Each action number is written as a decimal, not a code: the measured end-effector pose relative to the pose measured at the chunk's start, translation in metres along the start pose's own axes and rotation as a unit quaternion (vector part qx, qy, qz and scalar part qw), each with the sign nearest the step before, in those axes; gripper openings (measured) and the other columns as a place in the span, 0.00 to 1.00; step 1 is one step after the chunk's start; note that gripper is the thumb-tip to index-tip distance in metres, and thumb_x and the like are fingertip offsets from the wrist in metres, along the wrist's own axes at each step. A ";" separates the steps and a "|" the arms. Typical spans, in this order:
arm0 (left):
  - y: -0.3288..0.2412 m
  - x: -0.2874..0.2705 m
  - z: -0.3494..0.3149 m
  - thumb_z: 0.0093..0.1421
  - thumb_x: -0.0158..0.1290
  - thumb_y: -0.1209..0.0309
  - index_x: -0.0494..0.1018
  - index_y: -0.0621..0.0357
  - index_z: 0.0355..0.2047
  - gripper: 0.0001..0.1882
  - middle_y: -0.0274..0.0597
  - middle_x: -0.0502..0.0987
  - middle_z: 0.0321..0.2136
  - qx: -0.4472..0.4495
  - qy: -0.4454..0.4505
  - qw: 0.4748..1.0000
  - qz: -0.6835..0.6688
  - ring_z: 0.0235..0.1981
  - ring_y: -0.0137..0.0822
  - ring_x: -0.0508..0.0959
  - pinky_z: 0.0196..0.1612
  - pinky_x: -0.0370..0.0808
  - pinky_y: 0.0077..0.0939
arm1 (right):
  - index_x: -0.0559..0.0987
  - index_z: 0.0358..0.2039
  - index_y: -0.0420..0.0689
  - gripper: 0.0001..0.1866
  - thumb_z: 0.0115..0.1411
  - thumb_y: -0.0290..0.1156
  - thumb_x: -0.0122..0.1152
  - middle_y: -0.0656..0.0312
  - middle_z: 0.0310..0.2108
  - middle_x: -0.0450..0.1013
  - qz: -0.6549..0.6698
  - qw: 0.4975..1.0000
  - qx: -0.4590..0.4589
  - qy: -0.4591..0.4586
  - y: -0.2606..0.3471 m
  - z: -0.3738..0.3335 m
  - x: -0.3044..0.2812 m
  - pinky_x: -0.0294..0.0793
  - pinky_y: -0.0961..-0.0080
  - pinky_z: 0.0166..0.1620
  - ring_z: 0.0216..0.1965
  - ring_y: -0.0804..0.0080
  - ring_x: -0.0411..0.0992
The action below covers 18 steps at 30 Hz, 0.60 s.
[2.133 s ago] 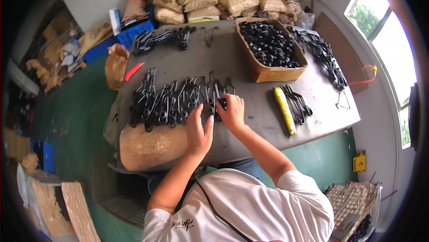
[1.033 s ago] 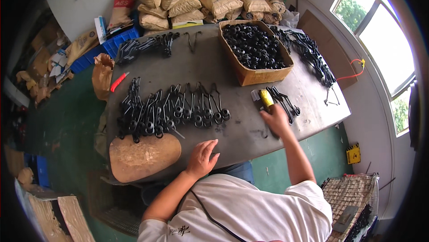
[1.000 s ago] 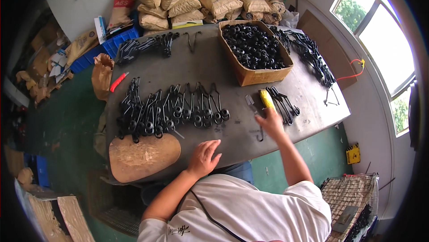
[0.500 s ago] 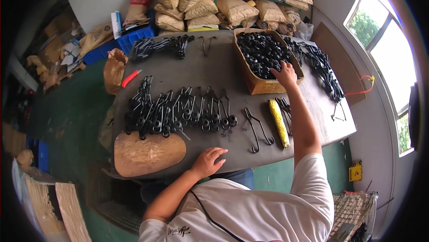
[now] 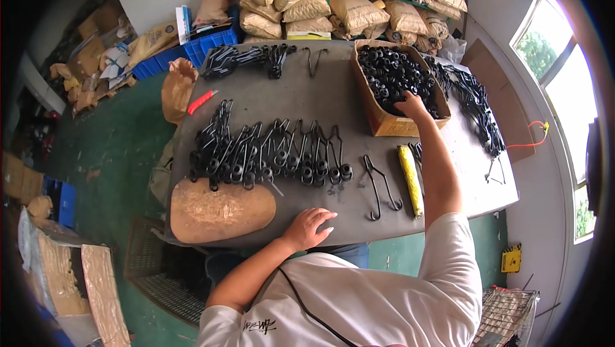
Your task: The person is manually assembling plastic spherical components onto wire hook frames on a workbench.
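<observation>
right hand [image 5: 411,105] down among black pieces [image 5: 387,68], its hold hidden

left hand [image 5: 309,228], fingers loosely spread and nothing seen in it, is at the near edge of the table [image 5: 301,100]. just right of it lies a lone bent wire frame [image 5: 373,187], long axis running near to far, two hooked ends toward the person, narrow end pointing far and slightly left. right of that, roughly parallel, is a yellow rod [image 5: 411,180]. farther off stands the cardboard box [image 5: 402,126] of pieces; whether the right hand pinches one, i cannot tell. from there the frame lies nearer and left; the left hand is closer to it.
</observation>
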<state>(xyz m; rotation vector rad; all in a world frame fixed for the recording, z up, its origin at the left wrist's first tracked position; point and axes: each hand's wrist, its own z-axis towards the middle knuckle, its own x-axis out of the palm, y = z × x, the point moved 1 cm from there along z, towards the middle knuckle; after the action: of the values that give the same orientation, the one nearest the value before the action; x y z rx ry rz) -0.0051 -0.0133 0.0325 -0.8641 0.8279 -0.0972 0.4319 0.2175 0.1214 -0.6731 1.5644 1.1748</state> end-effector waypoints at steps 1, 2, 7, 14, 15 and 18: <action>0.001 0.001 -0.001 0.56 0.60 0.69 0.72 0.52 0.50 0.21 0.41 0.76 0.44 -0.001 -0.001 1.000 0.001 0.46 0.45 0.76 0.50 0.73 0.37 | 0.74 0.55 0.47 0.34 0.47 0.46 0.66 0.40 0.51 0.71 0.018 0.999 0.023 0.016 -0.003 0.009 0.001 0.73 0.60 0.56 0.53 0.44 0.71; 0.001 0.003 -0.002 0.56 0.60 0.69 0.72 0.52 0.50 0.21 0.41 0.76 0.44 0.004 -0.005 1.000 0.009 0.46 0.44 0.76 0.50 0.73 0.37 | 0.74 0.55 0.47 0.34 0.47 0.46 0.66 0.40 0.51 0.71 0.018 0.999 0.020 0.017 -0.006 0.012 0.007 0.73 0.60 0.56 0.53 0.44 0.71; -0.006 0.008 0.010 0.55 0.60 0.69 0.72 0.52 0.50 0.21 0.41 0.76 0.44 0.039 -0.005 0.999 -0.001 0.46 0.44 0.76 0.51 0.72 0.37 | 0.77 0.52 0.44 0.31 0.50 0.49 0.63 0.42 0.49 0.75 -0.160 0.987 0.025 -0.017 -0.089 0.045 0.013 0.74 0.60 0.54 0.49 0.45 0.75; 0.002 0.002 -0.006 0.55 0.60 0.70 0.72 0.52 0.49 0.21 0.40 0.75 0.43 0.021 -0.018 0.999 0.028 0.45 0.44 0.76 0.51 0.72 0.38 | 0.73 0.55 0.41 0.34 0.50 0.46 0.66 0.35 0.57 0.64 -0.065 0.997 0.046 -0.019 0.037 -0.003 0.023 0.72 0.62 0.58 0.56 0.43 0.69; 0.002 0.003 -0.006 0.55 0.60 0.70 0.72 0.52 0.49 0.21 0.40 0.75 0.43 0.023 -0.016 0.999 0.028 0.45 0.44 0.76 0.51 0.72 0.38 | 0.73 0.55 0.42 0.34 0.50 0.46 0.66 0.36 0.56 0.64 -0.063 0.996 0.048 -0.031 0.038 -0.007 0.020 0.72 0.62 0.57 0.55 0.43 0.69; 0.003 0.004 -0.004 0.55 0.60 0.71 0.72 0.52 0.49 0.21 0.41 0.75 0.43 0.023 -0.019 0.999 0.013 0.45 0.44 0.76 0.51 0.73 0.39 | 0.74 0.54 0.43 0.32 0.49 0.45 0.65 0.36 0.56 0.64 -0.046 0.996 0.048 -0.057 0.035 -0.010 0.013 0.73 0.61 0.57 0.54 0.43 0.70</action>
<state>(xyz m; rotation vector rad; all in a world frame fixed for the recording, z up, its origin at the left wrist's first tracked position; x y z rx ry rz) -0.0056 -0.0157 0.0261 -0.8095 0.7974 -0.0764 0.3938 0.2233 0.1212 -0.5985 1.4695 1.0450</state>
